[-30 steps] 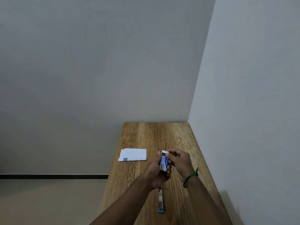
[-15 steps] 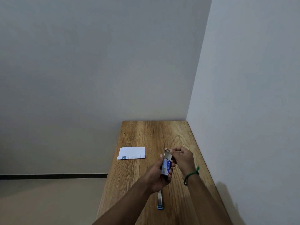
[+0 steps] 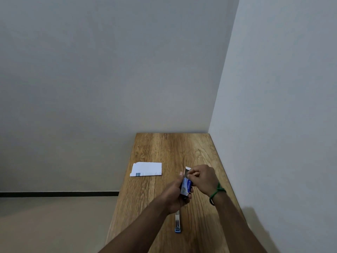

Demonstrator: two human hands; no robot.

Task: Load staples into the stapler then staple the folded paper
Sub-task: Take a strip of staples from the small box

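Above table (image 3: 164,148), left hand (image 3: 176,195) grips staple box (image 3: 186,187); right hand (image 3: 203,178) pinches at open flap; keep box steady, draw staples out straight over stapler (image 3: 177,222).

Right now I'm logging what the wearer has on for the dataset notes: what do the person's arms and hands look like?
Both forearms are bare, with no sleeves in view. The left hand has no glove, ring or band that shows. The right hand is also ungloved; its wrist carries a knotted green cord bracelet and, just behind it, a dark band.

Dim, even light; soft shadow on right wall (image 3: 255,212).
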